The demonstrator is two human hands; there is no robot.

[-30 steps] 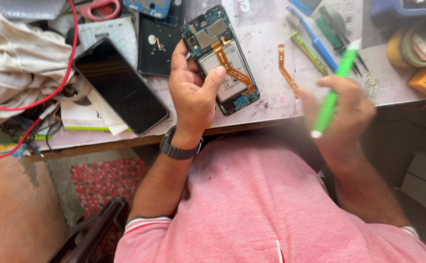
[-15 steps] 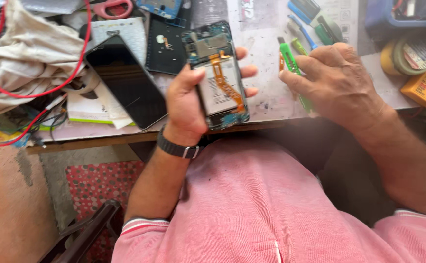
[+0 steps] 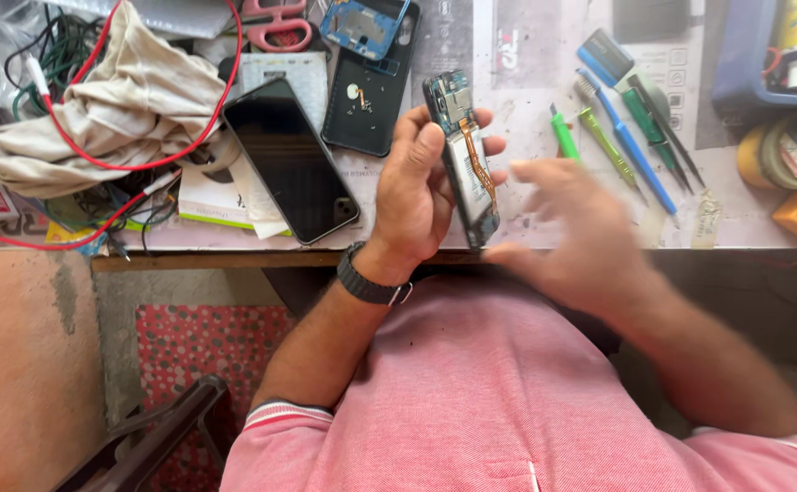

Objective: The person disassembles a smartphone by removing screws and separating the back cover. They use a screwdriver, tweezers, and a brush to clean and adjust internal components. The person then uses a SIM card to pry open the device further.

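Observation:
My left hand grips an opened phone with its back off, showing the circuit board and an orange flex cable; the phone is tilted on edge above the table's front edge. My right hand is blurred by motion, empty, fingers spread, just right of the phone. A green plastic pry tool lies on the table beyond my right hand. A black watch sits on my left wrist.
A black phone lies face up at left beside a dark back cover and a blue inner frame. A beige cloth with red wire, pink scissors, several hand tools, tape rolls.
My right hand let go of the green tool, which now lies on the table, and came toward the phone. My left hand turned the phone up on its edge.

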